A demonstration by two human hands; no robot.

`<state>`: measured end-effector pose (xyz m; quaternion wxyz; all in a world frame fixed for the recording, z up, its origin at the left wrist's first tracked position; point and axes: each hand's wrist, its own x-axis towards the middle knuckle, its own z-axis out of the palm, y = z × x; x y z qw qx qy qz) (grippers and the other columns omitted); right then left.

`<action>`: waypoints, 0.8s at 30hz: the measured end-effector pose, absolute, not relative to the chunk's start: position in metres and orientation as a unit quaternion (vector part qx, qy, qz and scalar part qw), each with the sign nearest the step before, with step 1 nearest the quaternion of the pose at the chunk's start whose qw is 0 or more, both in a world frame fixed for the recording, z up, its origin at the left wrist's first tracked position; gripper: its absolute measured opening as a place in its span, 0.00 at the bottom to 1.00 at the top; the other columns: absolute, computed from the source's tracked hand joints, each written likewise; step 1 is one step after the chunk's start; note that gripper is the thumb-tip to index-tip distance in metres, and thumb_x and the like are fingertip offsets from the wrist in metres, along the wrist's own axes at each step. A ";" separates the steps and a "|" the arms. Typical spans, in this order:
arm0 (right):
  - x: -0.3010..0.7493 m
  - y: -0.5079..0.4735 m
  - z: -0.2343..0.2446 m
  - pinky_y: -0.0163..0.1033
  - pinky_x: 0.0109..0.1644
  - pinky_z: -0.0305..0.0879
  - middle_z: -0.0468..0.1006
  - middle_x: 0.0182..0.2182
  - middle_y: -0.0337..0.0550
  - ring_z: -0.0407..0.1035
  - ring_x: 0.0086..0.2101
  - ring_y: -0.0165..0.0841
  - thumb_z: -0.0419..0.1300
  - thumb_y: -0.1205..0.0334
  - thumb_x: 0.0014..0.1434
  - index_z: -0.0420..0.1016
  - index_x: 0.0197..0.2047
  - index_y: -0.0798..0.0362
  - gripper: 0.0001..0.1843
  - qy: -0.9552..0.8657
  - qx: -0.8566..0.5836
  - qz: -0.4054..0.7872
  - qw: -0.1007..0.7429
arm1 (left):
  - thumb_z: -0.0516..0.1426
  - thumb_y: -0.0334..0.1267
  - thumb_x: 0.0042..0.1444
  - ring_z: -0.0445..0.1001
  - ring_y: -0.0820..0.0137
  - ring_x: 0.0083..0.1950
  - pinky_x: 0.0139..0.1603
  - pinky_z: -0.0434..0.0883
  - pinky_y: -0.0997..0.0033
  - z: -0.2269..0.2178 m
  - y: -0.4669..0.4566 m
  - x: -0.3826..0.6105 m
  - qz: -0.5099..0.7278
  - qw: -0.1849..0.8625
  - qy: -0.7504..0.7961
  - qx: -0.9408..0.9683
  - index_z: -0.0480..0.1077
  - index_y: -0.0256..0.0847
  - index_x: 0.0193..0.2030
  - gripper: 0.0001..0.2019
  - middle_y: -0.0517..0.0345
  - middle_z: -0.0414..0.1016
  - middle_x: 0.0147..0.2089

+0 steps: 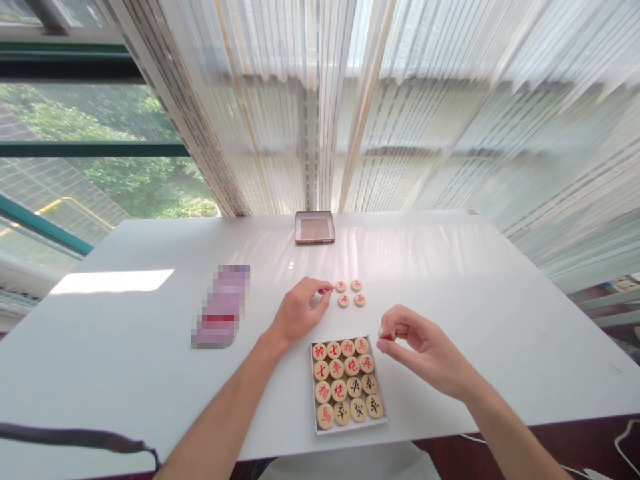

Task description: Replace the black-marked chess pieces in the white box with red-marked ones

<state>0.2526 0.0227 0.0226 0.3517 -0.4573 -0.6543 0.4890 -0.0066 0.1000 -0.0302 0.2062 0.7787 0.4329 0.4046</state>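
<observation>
My left hand (304, 308) reaches over the white table, thumb and forefinger apart with nothing between them. Its fingertips are right beside a round wooden xiangqi piece (341, 286) with a red character, one of several loose ones grouped there, including another red piece (360, 300). In my right hand (423, 347), a xiangqi piece (387, 334) is pinched between thumb and fingers, mostly hidden, with a bit of red showing. Just left of that hand lies a square white box (314, 400) with rows of red and black pieces, face up.
A shallow brown-edged box lid (315, 229) lies at the table's (450, 267) far edge. Left of my left hand is a blurred-out purple object (223, 307). Pleated curtains (425, 120) hang behind the table, and a dark strap (75, 437) crosses the lower left.
</observation>
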 end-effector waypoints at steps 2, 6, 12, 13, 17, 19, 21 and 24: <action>0.255 0.008 0.020 0.42 0.44 0.71 0.74 0.35 0.40 0.71 0.37 0.36 0.65 0.56 0.64 0.73 0.37 0.47 0.07 -0.650 -0.477 0.474 0.356 | 0.57 0.33 0.66 0.78 0.66 0.43 0.47 0.76 0.63 -0.030 0.100 -0.007 0.405 0.200 0.427 0.783 0.75 0.45 0.48 0.07 0.56 0.80 0.44; 0.250 -0.014 0.017 0.43 0.43 0.71 0.76 0.33 0.41 0.72 0.36 0.38 0.63 0.57 0.65 0.76 0.36 0.47 0.06 -0.652 -0.505 0.449 0.343 | 0.57 0.33 0.66 0.78 0.65 0.46 0.48 0.76 0.62 -0.032 0.100 -0.007 0.404 0.195 0.427 0.785 0.75 0.45 0.48 0.07 0.55 0.80 0.45; 0.231 -0.029 0.015 0.40 0.37 0.71 0.79 0.31 0.41 0.72 0.33 0.37 0.62 0.59 0.65 0.78 0.35 0.46 0.06 -0.678 -0.508 0.425 0.317 | 0.57 0.33 0.65 0.78 0.65 0.45 0.47 0.77 0.63 -0.032 0.100 -0.007 0.401 0.195 0.428 0.786 0.75 0.45 0.48 0.08 0.56 0.80 0.44; 0.228 -0.031 0.014 0.40 0.38 0.71 0.79 0.31 0.41 0.73 0.33 0.37 0.62 0.60 0.65 0.78 0.35 0.46 0.06 -0.678 -0.508 0.425 0.318 | 0.57 0.33 0.65 0.78 0.65 0.45 0.47 0.76 0.63 -0.032 0.100 -0.007 0.402 0.195 0.427 0.786 0.75 0.45 0.48 0.08 0.56 0.80 0.44; 0.223 -0.035 0.008 0.40 0.41 0.72 0.79 0.33 0.41 0.73 0.35 0.37 0.60 0.60 0.67 0.77 0.38 0.46 0.06 -0.676 -0.506 0.430 0.319 | 0.57 0.32 0.65 0.78 0.66 0.44 0.47 0.76 0.63 -0.032 0.100 -0.007 0.403 0.198 0.428 0.784 0.75 0.45 0.48 0.08 0.56 0.80 0.45; 0.222 -0.036 0.005 0.40 0.42 0.73 0.79 0.36 0.42 0.74 0.37 0.37 0.59 0.60 0.68 0.77 0.41 0.46 0.05 -0.667 -0.506 0.438 0.328 | 0.57 0.32 0.65 0.78 0.66 0.45 0.47 0.76 0.63 -0.032 0.099 -0.007 0.403 0.198 0.428 0.784 0.75 0.45 0.48 0.08 0.57 0.80 0.45; 0.222 -0.037 0.004 0.41 0.45 0.74 0.78 0.39 0.42 0.74 0.39 0.37 0.59 0.60 0.68 0.76 0.43 0.45 0.04 -0.656 -0.502 0.449 0.341 | 0.57 0.32 0.65 0.78 0.66 0.45 0.48 0.76 0.63 -0.032 0.099 -0.007 0.403 0.196 0.427 0.785 0.75 0.45 0.48 0.08 0.57 0.80 0.45; 0.221 -0.037 0.003 0.41 0.47 0.76 0.77 0.42 0.43 0.74 0.39 0.36 0.61 0.62 0.66 0.75 0.47 0.44 0.07 -0.644 -0.488 0.464 0.362 | 0.57 0.32 0.65 0.78 0.65 0.45 0.48 0.76 0.63 -0.032 0.099 -0.008 0.404 0.194 0.426 0.786 0.75 0.45 0.48 0.08 0.56 0.80 0.44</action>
